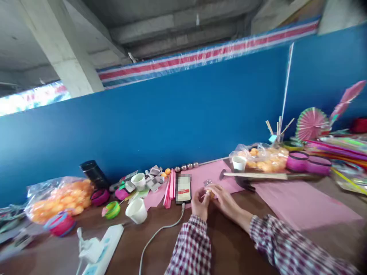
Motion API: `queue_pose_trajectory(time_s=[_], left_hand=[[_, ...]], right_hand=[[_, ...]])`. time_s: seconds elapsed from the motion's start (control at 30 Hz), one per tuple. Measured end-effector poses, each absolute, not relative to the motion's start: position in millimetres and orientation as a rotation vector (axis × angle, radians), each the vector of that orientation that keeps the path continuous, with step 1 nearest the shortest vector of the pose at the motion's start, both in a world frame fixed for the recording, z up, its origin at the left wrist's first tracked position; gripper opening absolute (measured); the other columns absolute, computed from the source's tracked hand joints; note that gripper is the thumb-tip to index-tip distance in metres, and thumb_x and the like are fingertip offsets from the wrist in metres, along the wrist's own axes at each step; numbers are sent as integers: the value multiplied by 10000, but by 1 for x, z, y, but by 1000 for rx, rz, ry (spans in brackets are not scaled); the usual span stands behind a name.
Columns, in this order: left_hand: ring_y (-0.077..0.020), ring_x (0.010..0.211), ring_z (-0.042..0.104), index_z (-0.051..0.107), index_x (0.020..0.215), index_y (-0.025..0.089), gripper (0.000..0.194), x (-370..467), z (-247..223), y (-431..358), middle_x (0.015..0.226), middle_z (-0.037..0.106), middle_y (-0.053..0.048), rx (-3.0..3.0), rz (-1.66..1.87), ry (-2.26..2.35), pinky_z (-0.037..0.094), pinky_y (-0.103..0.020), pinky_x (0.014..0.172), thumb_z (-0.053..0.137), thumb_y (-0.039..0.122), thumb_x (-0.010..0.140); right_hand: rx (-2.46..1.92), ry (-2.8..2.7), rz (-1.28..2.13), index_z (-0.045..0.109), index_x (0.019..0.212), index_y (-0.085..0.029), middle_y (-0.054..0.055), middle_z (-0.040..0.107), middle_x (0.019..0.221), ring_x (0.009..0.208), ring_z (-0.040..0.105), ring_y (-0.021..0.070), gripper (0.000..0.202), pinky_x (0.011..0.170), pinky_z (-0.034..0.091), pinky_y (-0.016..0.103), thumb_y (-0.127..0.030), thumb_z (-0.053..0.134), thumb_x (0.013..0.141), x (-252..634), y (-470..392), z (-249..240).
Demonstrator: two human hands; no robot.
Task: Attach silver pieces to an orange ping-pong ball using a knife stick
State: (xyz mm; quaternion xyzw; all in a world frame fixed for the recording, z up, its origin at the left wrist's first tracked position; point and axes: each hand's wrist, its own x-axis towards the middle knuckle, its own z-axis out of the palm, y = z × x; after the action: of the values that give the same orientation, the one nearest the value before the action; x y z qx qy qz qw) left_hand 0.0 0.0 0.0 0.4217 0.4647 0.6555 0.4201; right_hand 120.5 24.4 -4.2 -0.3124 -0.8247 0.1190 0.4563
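Two hands (200,203) (225,200) on one orange object (211,194)

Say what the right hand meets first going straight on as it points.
Probably the left hand, just ahead of the right hand, with a small orange item at their fingertips; blur and depth leave actual contact unclear.

A craft workshop is apparently occupying a raw concrete building: a bare pillar (67,53) and beams (183,40) are showing above and behind the blue partition (172,126). In front of that partition, a brown desk (160,246) is carrying pink paper (304,206), a hammer (258,175), a pink fan (312,125), bags of orange balls (61,200) and, farther out, a power strip (108,246).
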Motion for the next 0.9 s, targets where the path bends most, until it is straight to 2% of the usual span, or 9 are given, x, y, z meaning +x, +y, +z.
queue_pose_trajectory(time_s=[0.17,0.33,0.5,0.77,0.9], left_hand=[[-203,787,630,656,838,116,320,-3,2,-2,819,687,-96,1112,1613,1186,480,-333,761,676,327,599],[-198,783,632,642,865,122,332,-1,1,-4,848,684,-100,980,1576,1138,493,-331,739,689,307,594],[-199,764,636,616,844,118,355,-2,-7,-1,803,680,-99,944,1556,1102,496,-324,714,715,312,564],[-200,791,631,614,914,119,397,-3,-8,-1,894,667,-119,1013,1580,1120,496,-310,699,666,381,621],[-207,827,620,635,892,111,358,-2,-4,-1,893,669,-120,1090,1554,1140,474,-331,767,637,377,653]], right_hand=[[-762,-2011,325,518,1072,-198,98,538,1069,1021,512,201,281,865,449,363,-153,466,799,123,21,-1],[-812,-2033,411,462,1173,-207,103,521,1153,1044,514,208,381,861,455,356,-185,490,793,123,17,5],[-815,-2057,445,495,1143,-214,88,572,1093,1001,546,197,319,839,464,344,-201,441,828,123,15,9],[-792,-2035,388,519,1112,-218,86,569,1097,1013,538,195,303,844,467,348,-171,436,825,123,16,6],[-774,-2009,376,519,1112,-221,83,562,1100,1035,524,198,310,870,454,357,-175,458,811,124,18,3]])
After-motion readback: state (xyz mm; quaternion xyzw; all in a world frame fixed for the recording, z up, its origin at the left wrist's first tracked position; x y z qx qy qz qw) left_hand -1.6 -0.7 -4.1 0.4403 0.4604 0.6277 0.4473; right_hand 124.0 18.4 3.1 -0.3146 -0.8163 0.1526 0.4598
